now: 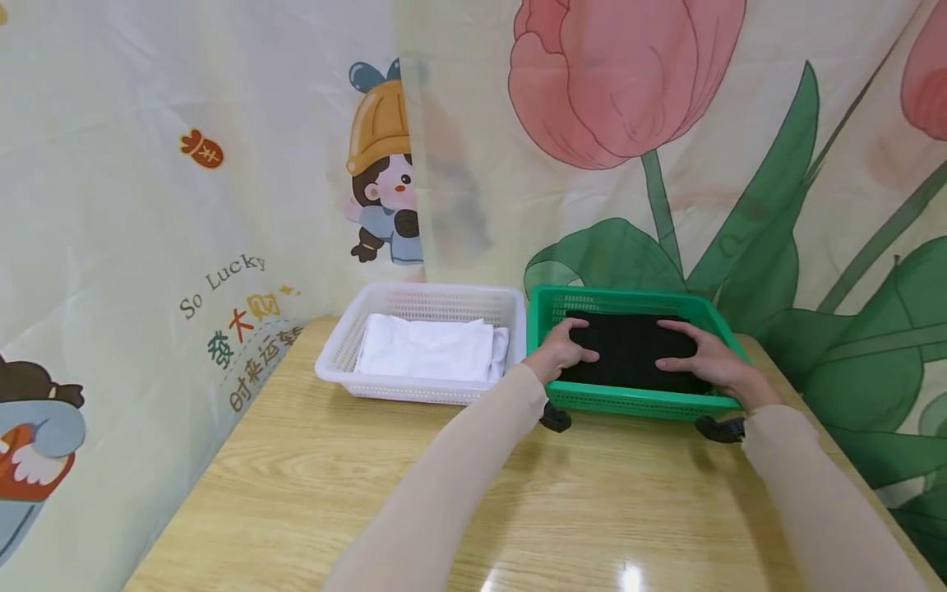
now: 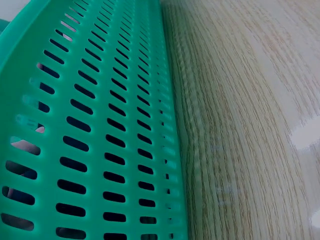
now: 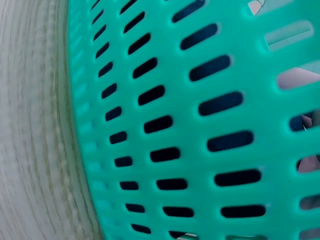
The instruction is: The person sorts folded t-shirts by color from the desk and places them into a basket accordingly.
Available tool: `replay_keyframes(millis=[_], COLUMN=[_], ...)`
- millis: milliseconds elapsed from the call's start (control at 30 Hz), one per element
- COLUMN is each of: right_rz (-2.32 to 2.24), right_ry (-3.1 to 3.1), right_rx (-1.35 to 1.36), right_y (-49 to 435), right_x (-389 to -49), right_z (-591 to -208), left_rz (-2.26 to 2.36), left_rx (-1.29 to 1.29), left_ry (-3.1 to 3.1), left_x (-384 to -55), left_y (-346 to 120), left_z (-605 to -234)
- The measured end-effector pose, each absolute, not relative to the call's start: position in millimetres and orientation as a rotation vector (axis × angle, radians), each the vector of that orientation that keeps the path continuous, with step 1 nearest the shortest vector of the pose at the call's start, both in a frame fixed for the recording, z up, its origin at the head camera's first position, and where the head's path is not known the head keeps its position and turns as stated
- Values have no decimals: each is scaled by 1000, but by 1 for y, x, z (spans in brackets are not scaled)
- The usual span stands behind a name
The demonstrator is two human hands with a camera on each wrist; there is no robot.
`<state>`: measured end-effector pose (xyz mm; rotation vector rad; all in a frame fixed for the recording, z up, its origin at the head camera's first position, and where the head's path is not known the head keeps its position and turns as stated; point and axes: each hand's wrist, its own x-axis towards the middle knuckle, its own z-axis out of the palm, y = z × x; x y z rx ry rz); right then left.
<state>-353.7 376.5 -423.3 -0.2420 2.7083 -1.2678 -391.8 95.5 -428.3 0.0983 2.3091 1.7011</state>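
A folded black cloth point(image 1: 629, 349) lies in the green plastic basket point(image 1: 636, 401) in the head view. My left hand point(image 1: 564, 349) grips its left side, with the thumb over the top. At the opposite side my right hand point(image 1: 706, 360) grips the cloth with its thumb also on top. The other fingertips are largely hidden. Both wrist views look at the basket's slotted outer wall point(image 2: 115, 125), where dark material shows through many slots; neither shows a hand's grip clearly.
A white basket point(image 1: 336, 376) stands just left of the green one, holding folded white cloth point(image 1: 425, 349). Both rest on a wood-grain table point(image 1: 355, 477). Behind the table hangs a printed curtain point(image 1: 473, 123). Black wrist-camera mounts point(image 1: 555, 417) sit under the wrists, by the basket's front.
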Motion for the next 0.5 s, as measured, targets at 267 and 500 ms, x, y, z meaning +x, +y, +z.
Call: replay_keyframes(millis=[267, 500], right_rz=[-1205, -1195], right_ry=[2728, 2729], right_rx=[-236, -214], right_y=[376, 378], right_x=[-356, -355], right_z=[-426, -428], left_rz=[1734, 1751], left_rx=[172, 155], left_ry=[2301, 2285], left_x=[-376, -376], left_y=[87, 90], left_z=[-417, -421])
